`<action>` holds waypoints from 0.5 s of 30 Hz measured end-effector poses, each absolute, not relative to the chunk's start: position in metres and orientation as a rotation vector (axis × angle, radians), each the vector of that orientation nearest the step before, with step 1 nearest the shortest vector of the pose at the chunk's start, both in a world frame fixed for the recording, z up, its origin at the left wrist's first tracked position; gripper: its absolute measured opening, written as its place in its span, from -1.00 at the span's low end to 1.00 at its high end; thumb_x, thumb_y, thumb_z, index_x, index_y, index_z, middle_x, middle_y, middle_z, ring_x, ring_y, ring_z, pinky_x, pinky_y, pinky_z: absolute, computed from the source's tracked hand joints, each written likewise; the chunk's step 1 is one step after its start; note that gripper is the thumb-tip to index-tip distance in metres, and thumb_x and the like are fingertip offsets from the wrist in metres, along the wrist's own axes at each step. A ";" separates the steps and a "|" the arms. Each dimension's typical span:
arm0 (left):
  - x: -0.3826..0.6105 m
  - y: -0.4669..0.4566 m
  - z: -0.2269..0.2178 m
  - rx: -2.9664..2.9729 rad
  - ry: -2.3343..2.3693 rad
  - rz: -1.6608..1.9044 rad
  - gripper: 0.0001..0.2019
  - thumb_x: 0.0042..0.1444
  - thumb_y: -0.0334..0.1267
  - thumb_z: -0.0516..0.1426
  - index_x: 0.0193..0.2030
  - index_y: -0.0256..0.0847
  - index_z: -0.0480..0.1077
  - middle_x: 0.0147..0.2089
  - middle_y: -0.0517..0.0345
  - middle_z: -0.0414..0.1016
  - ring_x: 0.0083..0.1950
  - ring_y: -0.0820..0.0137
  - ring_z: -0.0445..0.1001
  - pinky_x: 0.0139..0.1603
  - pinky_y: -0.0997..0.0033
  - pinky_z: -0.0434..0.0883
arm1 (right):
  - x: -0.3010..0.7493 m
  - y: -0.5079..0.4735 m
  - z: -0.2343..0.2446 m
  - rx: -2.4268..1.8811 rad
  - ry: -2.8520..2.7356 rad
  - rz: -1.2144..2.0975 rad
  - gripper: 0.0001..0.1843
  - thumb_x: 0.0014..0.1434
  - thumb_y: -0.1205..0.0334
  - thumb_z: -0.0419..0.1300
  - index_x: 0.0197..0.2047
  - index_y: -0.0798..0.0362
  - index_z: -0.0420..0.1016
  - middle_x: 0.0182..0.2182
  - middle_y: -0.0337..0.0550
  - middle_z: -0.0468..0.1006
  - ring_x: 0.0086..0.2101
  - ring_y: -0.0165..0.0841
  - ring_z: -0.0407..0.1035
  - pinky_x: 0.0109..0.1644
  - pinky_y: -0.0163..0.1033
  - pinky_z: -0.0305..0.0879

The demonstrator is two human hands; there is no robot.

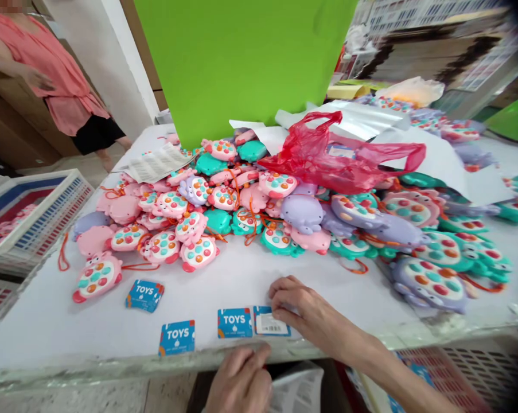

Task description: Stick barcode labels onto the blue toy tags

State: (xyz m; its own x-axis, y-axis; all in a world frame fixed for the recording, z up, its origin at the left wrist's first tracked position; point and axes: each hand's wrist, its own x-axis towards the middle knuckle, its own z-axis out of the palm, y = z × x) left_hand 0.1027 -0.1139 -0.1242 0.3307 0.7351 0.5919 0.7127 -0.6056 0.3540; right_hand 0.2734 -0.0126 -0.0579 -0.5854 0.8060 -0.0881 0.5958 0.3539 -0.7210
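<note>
Head view. Right hand (pixel 304 312) lies flat on the white table (pixel 47 327), near edge, fingers loosely spread and clenching nothing; fingertips rest on the right end of an unfolded blue tag (pixel 253 322), one half reading TOYS, the other showing a barcode label. Left hand (pixel 240 380) sits at the table's near edge just below that tag, fingers curled down over the rim; whether it grips anything cannot be told.

Second TOYS tag (pixel 176 338) lies left of the first, apart from it. A small stack of tags (pixel 144 295) lies further left and slightly farther in.

Beyond the tags, a heap of toys (pixel 224 218) in pink, teal and purple, with coloured buttons and orange cords, spreads across the table's middle and right. Red bag (pixel 327 158) lies crumpled on the heap's far side. Green board (pixel 241 63) stands upright behind. Printed leaflet (pixel 155 163) at far left of the heap.

White crate (pixel 39 212) stands off the table's left. A person in a pink top (pixel 47 63) stands far left.
</note>
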 end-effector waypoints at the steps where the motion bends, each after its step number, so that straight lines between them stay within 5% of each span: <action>1: 0.101 -0.114 -0.120 2.559 1.366 1.090 -0.70 0.13 -0.52 -0.15 -0.49 -0.18 0.25 -0.19 0.12 0.55 -0.36 0.36 0.40 -0.41 0.43 0.42 | 0.273 -0.013 -0.058 -1.245 -2.334 1.067 -0.78 0.11 0.52 0.11 -0.50 0.07 0.38 -0.32 -0.16 0.44 -0.25 -0.34 0.33 -0.12 -0.25 0.25; 6: 0.094 -0.112 -0.104 2.608 1.297 0.829 -0.76 0.08 -0.55 -0.09 -0.46 -0.20 0.27 -0.10 0.09 0.53 -0.30 0.36 0.42 -0.32 0.45 0.45 | 0.274 -0.014 -0.060 -1.253 -2.301 1.079 -0.76 0.10 0.55 0.11 -0.51 0.07 0.37 -0.32 -0.17 0.43 -0.23 -0.34 0.32 -0.12 -0.26 0.24; 15: 0.103 -0.115 -0.126 2.467 1.385 1.041 -0.64 0.25 -0.44 -0.22 -0.50 -0.18 0.24 -0.11 0.09 0.53 -0.33 0.33 0.37 -0.37 0.38 0.41 | 0.275 -0.015 -0.064 -1.242 -2.303 1.055 -0.75 0.10 0.55 0.13 -0.53 0.07 0.35 -0.32 -0.17 0.43 -0.24 -0.34 0.31 -0.14 -0.25 0.24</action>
